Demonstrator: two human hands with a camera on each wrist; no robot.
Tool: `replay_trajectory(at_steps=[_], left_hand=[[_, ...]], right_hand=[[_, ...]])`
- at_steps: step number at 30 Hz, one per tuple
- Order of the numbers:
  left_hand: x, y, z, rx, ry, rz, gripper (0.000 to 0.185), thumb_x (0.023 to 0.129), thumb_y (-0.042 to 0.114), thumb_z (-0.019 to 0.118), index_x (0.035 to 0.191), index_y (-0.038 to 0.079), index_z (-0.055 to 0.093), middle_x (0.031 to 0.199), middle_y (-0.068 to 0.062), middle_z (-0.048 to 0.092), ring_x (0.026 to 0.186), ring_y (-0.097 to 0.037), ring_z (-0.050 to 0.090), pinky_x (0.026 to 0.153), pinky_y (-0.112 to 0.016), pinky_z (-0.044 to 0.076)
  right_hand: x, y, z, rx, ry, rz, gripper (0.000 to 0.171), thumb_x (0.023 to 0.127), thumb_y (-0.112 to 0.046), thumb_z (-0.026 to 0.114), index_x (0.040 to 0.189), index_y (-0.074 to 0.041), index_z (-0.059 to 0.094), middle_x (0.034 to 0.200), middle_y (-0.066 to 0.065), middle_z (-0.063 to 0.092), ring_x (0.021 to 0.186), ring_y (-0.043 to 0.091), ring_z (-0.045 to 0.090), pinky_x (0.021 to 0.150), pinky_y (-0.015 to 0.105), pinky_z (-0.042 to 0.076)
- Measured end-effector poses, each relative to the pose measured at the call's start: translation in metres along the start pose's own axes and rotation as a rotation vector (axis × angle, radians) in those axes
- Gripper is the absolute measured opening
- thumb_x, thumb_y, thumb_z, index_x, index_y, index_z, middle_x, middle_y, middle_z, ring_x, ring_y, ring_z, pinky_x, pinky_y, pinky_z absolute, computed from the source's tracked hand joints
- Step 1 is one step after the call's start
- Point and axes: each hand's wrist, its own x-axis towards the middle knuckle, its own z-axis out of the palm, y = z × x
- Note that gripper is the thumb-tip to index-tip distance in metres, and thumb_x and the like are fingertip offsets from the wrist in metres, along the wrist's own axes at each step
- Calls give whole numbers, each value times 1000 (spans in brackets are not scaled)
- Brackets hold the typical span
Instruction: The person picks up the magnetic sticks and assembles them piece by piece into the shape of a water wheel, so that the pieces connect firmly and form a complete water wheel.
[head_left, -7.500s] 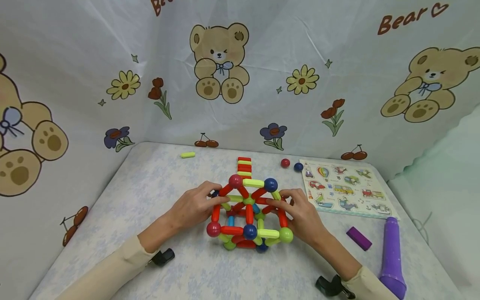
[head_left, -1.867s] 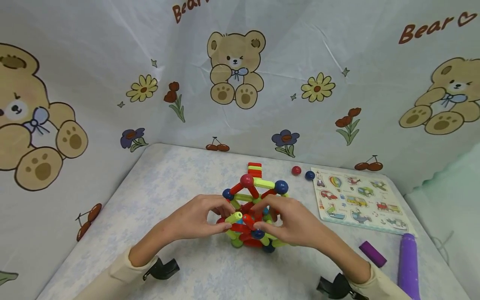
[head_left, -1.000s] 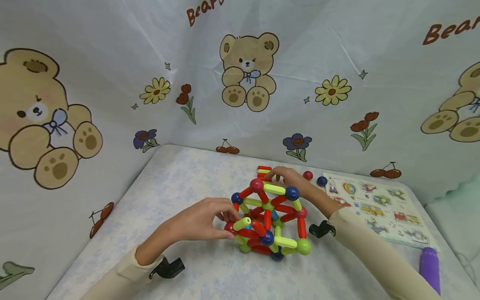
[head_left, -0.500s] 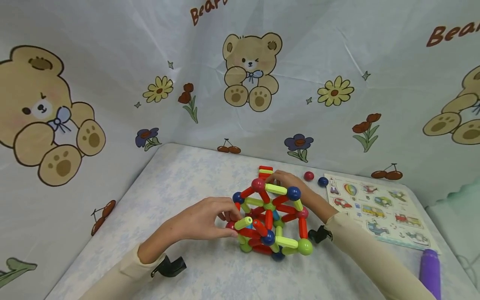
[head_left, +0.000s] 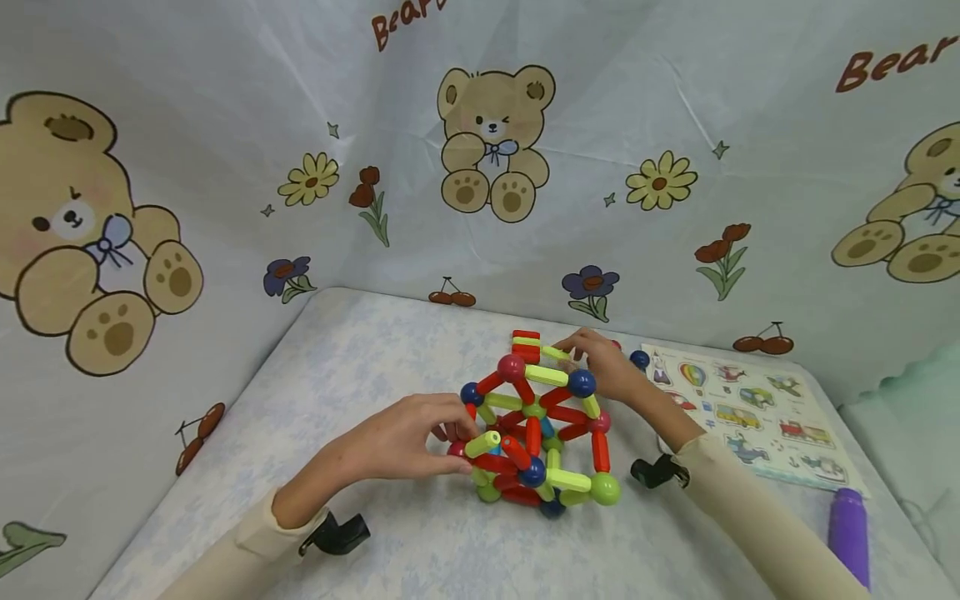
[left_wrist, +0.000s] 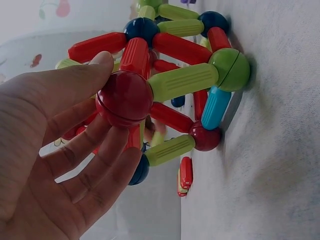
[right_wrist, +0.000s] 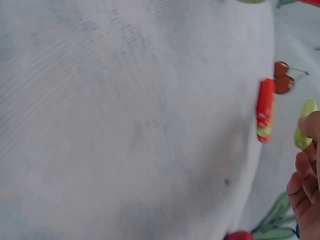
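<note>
Right hand (head_left: 603, 371) pinches a lime-green plastic rod (head_left: 557, 353) just behind the multicoloured rod-and-ball frame (head_left: 536, 433), beside the short stack of red and green rods (head_left: 526, 342). Left hand (head_left: 405, 437) steadies the frame's near-left corner, fingers (left_wrist: 95, 150) cradling a dark red ball (left_wrist: 125, 98). Best, I'd say, to bring the rod in end-first toward a ball, easing it on while that left hand braces, so the frame on the pale worktop (head_left: 360, 358) doesn't skid or buckle.

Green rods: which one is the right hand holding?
The loose green rod pinched in the right hand, above and behind the structure, beside the rod stack. The other green rods are joined into the structure or lie in the stack.
</note>
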Motion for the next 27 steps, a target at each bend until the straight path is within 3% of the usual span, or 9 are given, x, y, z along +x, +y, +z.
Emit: replay_trajectory(at_steps=[6, 9, 11, 14, 18, 23, 27], left_hand=[[1, 1, 0, 10, -7, -8, 30, 91, 31, 89, 117, 23, 76, 113, 10, 69, 96, -7, 66, 88, -38, 63], [1, 1, 0, 11, -7, -7, 30, 91, 31, 89, 117, 22, 76, 113, 10, 69, 96, -9, 67, 88, -38, 63], [1, 1, 0, 10, -6, -8, 30, 91, 30, 89, 117, 22, 76, 113, 10, 69, 96, -9, 67, 88, -39, 64], [0, 0, 0, 8, -5, -9, 30, 91, 30, 89, 116, 22, 76, 113, 10, 69, 96, -6, 66, 88, -39, 64], [0, -1, 1, 6, 1, -4, 29, 91, 30, 89, 116, 23, 76, 113, 11, 69, 96, -4, 65, 87, -39, 64], [-1, -1, 1, 14, 11, 16, 29, 91, 30, 90, 115, 23, 76, 112, 11, 69, 94, -5, 66, 86, -38, 64], [0, -1, 2, 19, 10, 25, 28, 91, 29, 89, 115, 23, 76, 112, 11, 69, 94, -4, 66, 86, -38, 64]], right_hand=[[-37, -9, -44, 12, 273, 7, 31, 96, -3, 79, 126, -7, 72, 100, 6, 65, 80, 25, 59, 66, 23, 50], [-57, -30, -64, 48, 353, -28, 37, 94, 2, 80, 128, -9, 71, 97, 2, 65, 78, 15, 56, 66, 18, 48], [-68, -48, -72, 79, 362, -87, 41, 91, 7, 81, 128, -10, 73, 99, 0, 68, 79, 10, 55, 66, 17, 49], [-80, -75, -77, 137, 318, -219, 48, 83, 12, 84, 125, -10, 76, 102, -1, 71, 79, 7, 55, 62, 19, 49], [-92, -107, -72, 205, 175, -339, 50, 80, 10, 87, 122, -15, 76, 104, -5, 72, 77, 6, 56, 57, 20, 49], [-99, -130, -59, 252, 22, -310, 42, 88, -3, 88, 123, -23, 76, 107, -13, 71, 80, 4, 59, 57, 21, 52], [-100, -133, -46, 258, -38, -288, 36, 93, -11, 86, 124, -24, 76, 111, -14, 72, 84, 6, 62, 60, 22, 53]])
